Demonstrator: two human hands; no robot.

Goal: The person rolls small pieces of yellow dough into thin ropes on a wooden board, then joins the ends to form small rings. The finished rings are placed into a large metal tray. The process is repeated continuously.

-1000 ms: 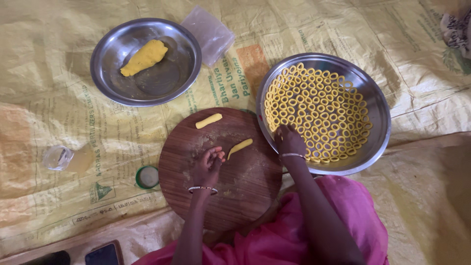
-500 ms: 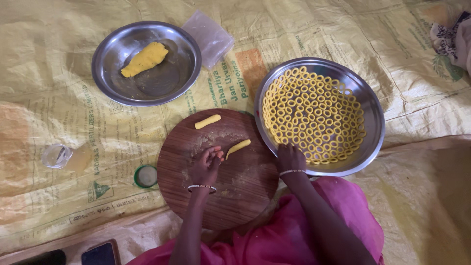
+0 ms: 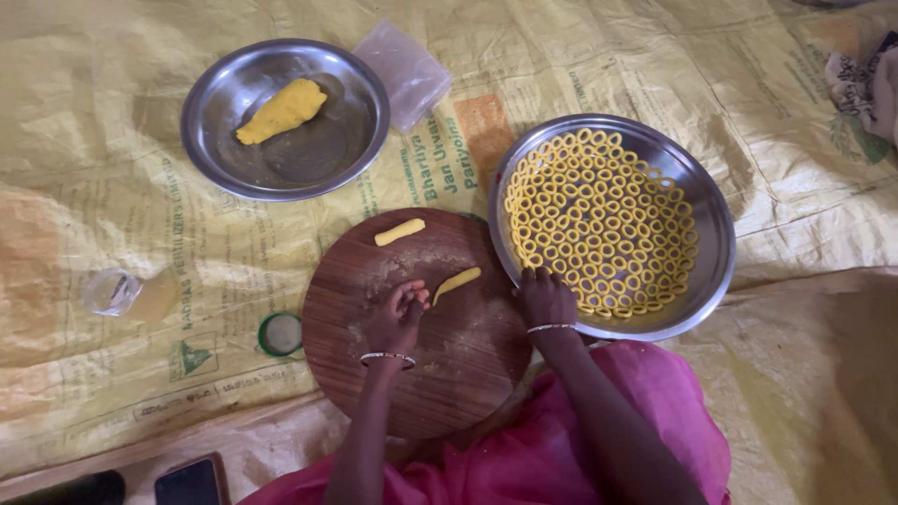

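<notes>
My left hand [image 3: 398,318] rests on a round wooden board [image 3: 421,393], fingers curled together just left of a short yellow dough strip [image 3: 456,283]. A second dough strip [image 3: 399,231] lies at the board's far edge. My right hand [image 3: 547,299] sits at the near rim of a steel plate [image 3: 713,234] filled with several yellow dough rings [image 3: 599,220]. Its fingers bend down out of sight. Both wrists wear bangles.
Another steel plate [image 3: 215,140] at the far left holds a lump of yellow dough [image 3: 281,110]. A clear plastic box [image 3: 404,73] lies beside it. A small glass [image 3: 112,292], a green-rimmed lid [image 3: 281,334] and a phone [image 3: 192,482] lie on the yellow sheet.
My right hand has drawn back from the rings to the plate's near rim. My left hand stays on the board beside the dough strip.
</notes>
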